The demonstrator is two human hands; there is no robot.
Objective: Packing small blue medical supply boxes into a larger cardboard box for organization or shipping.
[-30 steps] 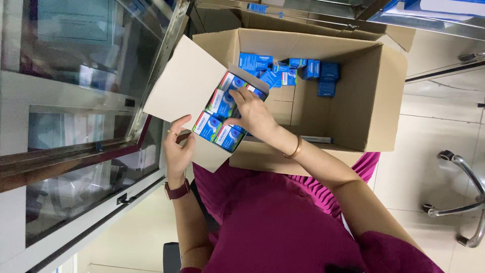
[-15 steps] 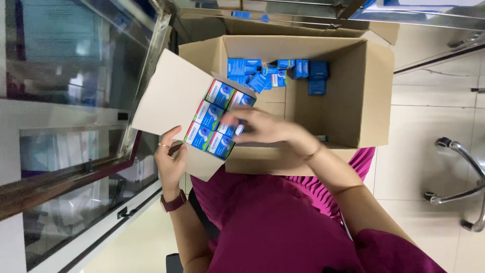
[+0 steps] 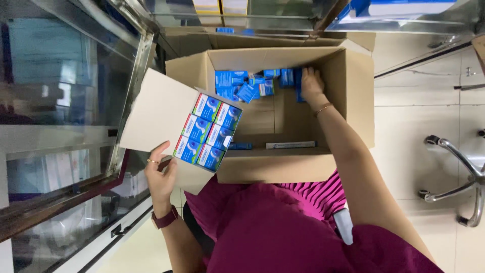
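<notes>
While the left hand (image 3: 160,177) grips the small white carton (image 3: 166,119) of blue packets (image 3: 207,132) from beneath, fingers curled on its edge, the right hand (image 3: 310,83) reaches into the big cardboard box (image 3: 353,96), fingers closing on loose blue boxes (image 3: 242,85).

Head camera looks down, close overhead

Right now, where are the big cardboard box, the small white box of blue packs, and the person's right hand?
big cardboard box (image 3: 356,96): head view, on its right outer wall.
small white box (image 3: 156,114): head view, on its plain white side.
right hand (image 3: 310,83): head view, on the back of the hand, down among the loose blue packs (image 3: 237,83).
</notes>
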